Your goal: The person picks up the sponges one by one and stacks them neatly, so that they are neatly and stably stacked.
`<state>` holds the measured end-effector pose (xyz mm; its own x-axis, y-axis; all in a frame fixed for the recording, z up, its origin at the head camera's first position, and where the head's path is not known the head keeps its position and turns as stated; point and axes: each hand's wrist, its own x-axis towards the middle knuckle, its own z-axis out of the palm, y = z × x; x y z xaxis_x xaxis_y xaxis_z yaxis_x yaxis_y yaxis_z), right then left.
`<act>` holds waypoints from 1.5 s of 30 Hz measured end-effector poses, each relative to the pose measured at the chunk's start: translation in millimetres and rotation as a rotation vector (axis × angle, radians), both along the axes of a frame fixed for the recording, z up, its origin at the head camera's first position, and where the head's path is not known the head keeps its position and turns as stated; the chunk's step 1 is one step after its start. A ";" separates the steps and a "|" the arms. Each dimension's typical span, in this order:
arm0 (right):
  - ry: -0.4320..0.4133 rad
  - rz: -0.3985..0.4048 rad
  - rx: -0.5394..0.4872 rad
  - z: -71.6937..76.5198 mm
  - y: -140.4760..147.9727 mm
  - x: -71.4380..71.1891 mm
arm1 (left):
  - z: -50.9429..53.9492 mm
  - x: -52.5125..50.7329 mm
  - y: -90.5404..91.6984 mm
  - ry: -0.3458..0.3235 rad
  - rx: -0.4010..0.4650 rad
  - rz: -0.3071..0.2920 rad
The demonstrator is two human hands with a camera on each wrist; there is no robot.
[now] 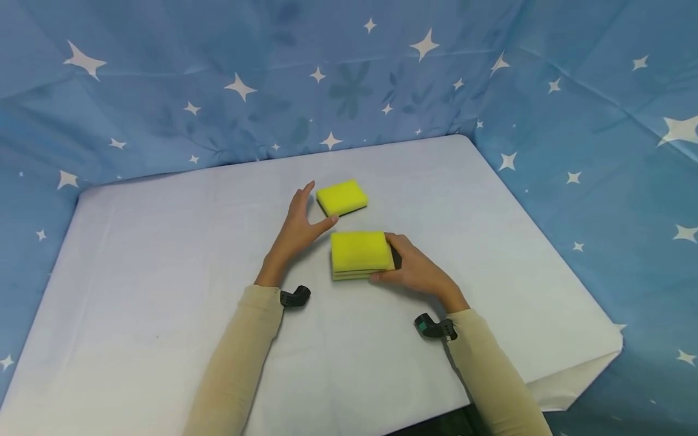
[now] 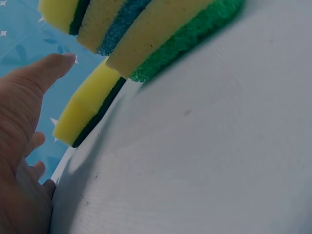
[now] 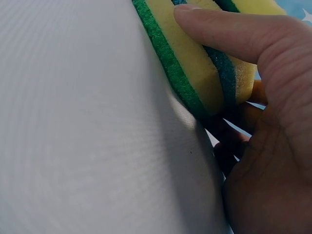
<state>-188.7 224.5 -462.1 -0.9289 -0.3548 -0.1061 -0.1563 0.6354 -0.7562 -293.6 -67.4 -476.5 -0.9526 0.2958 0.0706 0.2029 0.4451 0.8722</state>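
A stack of scouring sponges, yellow foam with scrubbing layers, sits on the table in the middle of the head view. Green, blue and dark green scrubbing layers show edge-on in the left wrist view. My right hand grips the right end of this stack, thumb against the near side and fingers round the far side. Behind the stack lies a single yellow sponge with a dark underside. To its left is my left hand, fingers and thumb spread, the thumb tip close to its near corner.
A white cloth covers the table, with a loose fold at the right front corner. Blue curtains with white stars hang behind and to the right. Each wrist wears a black camera, on the left and right.
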 end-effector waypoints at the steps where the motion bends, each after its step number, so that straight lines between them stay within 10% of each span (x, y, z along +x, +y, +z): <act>1: 0.000 0.001 0.002 0.3 0.5 0.0 | 0.7 0.1 0.4 -0.002 -0.003 0.001; 25: -0.027 -0.005 0.012 -3.6 1.7 -3.2 | 0.9 -10.6 13.5 0.059 -0.264 0.013; 45: -0.011 0.005 0.023 -0.7 1.1 -1.4 | 0.6 -18.1 14.8 0.057 -0.254 0.042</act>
<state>-190.1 225.6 -462.8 -0.9259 -0.3570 -0.1240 -0.1517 0.6517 -0.7432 -311.7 -52.6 -475.9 -0.9612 0.2709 0.0530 0.2249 0.6576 0.7190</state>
